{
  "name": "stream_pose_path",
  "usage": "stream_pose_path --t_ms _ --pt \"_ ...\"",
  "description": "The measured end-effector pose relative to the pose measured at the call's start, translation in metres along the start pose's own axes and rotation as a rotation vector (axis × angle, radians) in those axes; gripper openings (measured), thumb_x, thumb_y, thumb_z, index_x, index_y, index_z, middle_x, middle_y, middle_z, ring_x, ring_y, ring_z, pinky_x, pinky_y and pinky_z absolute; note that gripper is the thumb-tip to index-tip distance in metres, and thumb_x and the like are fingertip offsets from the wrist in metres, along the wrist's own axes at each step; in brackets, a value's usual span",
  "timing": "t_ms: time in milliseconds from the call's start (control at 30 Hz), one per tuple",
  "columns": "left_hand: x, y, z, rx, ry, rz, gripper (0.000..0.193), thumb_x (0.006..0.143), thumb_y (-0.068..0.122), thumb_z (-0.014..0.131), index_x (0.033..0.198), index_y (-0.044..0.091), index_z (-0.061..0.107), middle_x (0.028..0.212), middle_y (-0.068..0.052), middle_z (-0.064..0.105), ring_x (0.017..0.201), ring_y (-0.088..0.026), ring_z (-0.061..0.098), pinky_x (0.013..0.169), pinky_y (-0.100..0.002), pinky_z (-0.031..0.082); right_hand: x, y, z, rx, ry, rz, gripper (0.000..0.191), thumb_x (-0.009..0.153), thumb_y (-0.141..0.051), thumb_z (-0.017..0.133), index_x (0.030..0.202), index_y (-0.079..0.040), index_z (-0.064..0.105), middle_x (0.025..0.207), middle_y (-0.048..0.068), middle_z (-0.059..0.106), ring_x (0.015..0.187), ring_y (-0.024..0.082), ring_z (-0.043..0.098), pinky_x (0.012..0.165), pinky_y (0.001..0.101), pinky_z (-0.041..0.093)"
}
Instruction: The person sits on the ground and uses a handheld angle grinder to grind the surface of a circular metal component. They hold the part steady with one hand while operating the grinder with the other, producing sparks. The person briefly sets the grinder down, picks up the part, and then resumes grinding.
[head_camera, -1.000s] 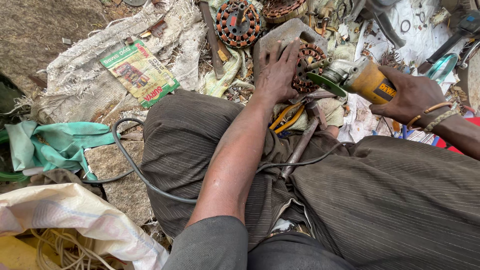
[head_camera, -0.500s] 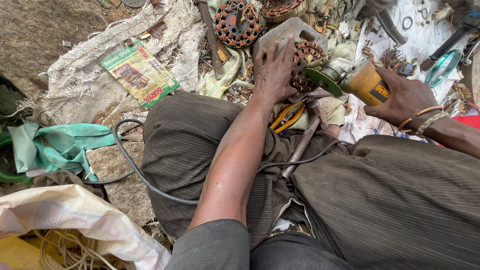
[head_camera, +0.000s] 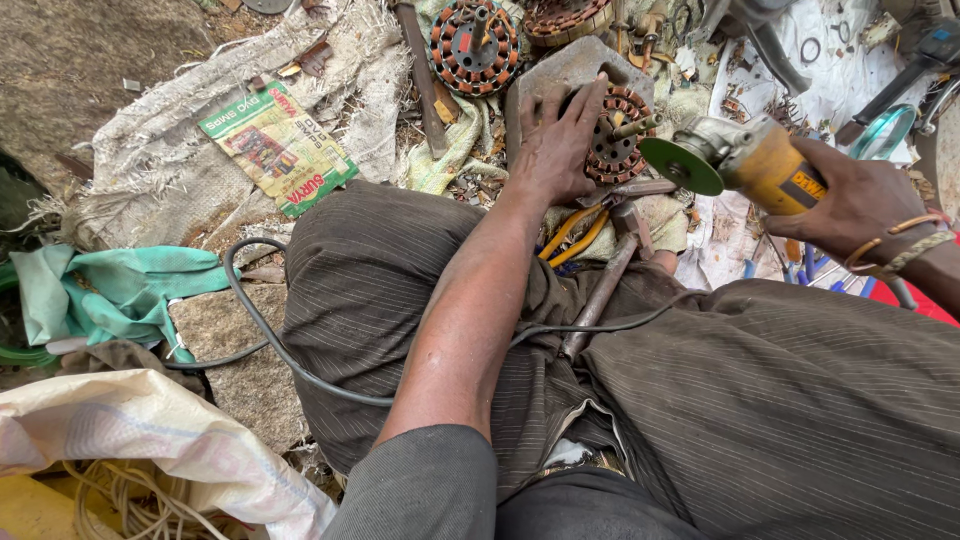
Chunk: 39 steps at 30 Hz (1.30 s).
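1. You are bracing the motor stator (head_camera: 618, 135) on the grey stone slab (head_camera: 560, 68); left hand (head_camera: 556, 140) is lying flat, fingers spread over it.
2. Your right hand (head_camera: 852, 200) is gripping the yellow angle grinder (head_camera: 745, 160), fingers wrapped tight.
3. Be keeping the green disc (head_camera: 680, 166) away from your left fingertips.

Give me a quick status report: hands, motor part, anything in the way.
Left hand pressing down on copper-wound stator. Right hand gripping yellow angle grinder, disc beside stator. Hammer and pliers lie underneath.
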<state>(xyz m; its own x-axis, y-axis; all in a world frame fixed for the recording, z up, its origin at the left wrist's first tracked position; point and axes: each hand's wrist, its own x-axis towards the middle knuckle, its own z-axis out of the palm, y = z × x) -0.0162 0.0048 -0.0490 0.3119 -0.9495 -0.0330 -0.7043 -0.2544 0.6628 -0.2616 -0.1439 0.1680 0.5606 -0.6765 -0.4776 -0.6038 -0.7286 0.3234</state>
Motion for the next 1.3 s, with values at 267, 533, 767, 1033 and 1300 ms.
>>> stream_pose_path --t_ms 267,533,767,1033,1300 --pt "-0.005 0.010 0.000 0.019 -0.017 -0.037 0.159 0.043 0.057 0.103 0.161 0.021 0.001 0.159 -0.013 0.032 0.148 -0.034 0.028 0.123 -0.058 0.015 -0.004 0.002 0.013 0.067 -0.014 -0.008 0.088 0.072 -0.054 0.079 0.150 -0.023 0.054 0.091 0.013 0.075 0.072 0.030 0.076 0.071 0.0461 0.064" --pt "0.008 -0.008 0.019 -0.009 0.008 -0.060 0.160 0.045 0.049 0.103 0.163 0.017 -0.001 0.166 -0.011 0.026 0.152 -0.034 0.021 0.127 -0.060 0.011 0.008 -0.017 0.005 0.053 0.035 -0.025 0.088 0.072 -0.055 0.077 0.152 -0.025 0.054 0.089 0.013 0.076 0.070 0.031 0.074 0.069 0.0473 0.062" --pt "-0.003 -0.006 0.002 0.052 0.000 -0.119 0.165 0.037 0.062 0.100 0.161 0.014 0.002 0.170 -0.012 0.011 0.158 -0.034 0.007 0.129 -0.057 0.005 0.014 -0.020 0.012 0.076 0.061 -0.042 0.097 0.070 -0.054 0.078 0.157 -0.021 0.050 0.089 0.016 0.075 0.069 0.032 0.074 0.066 0.0471 0.062" --pt "-0.001 -0.007 0.004 0.057 -0.015 -0.157 0.162 0.040 0.058 0.101 0.162 0.011 0.005 0.171 -0.014 0.006 0.158 -0.036 0.002 0.128 -0.060 0.005 0.011 -0.027 0.020 0.078 0.005 0.019 0.104 0.070 -0.060 0.079 0.158 -0.015 0.046 0.091 0.021 0.074 0.069 0.035 0.075 0.067 0.0483 0.064" --pt "-0.001 -0.007 -0.001 0.037 -0.078 -0.202 0.163 0.039 0.057 0.102 0.161 0.011 0.004 0.170 -0.015 0.003 0.157 -0.039 -0.001 0.126 -0.065 0.006 0.014 -0.035 0.021 0.071 0.006 0.013 0.100 0.069 -0.061 0.078 0.151 -0.012 0.049 0.097 0.021 0.074 0.071 0.036 0.075 0.068 0.0484 0.063"
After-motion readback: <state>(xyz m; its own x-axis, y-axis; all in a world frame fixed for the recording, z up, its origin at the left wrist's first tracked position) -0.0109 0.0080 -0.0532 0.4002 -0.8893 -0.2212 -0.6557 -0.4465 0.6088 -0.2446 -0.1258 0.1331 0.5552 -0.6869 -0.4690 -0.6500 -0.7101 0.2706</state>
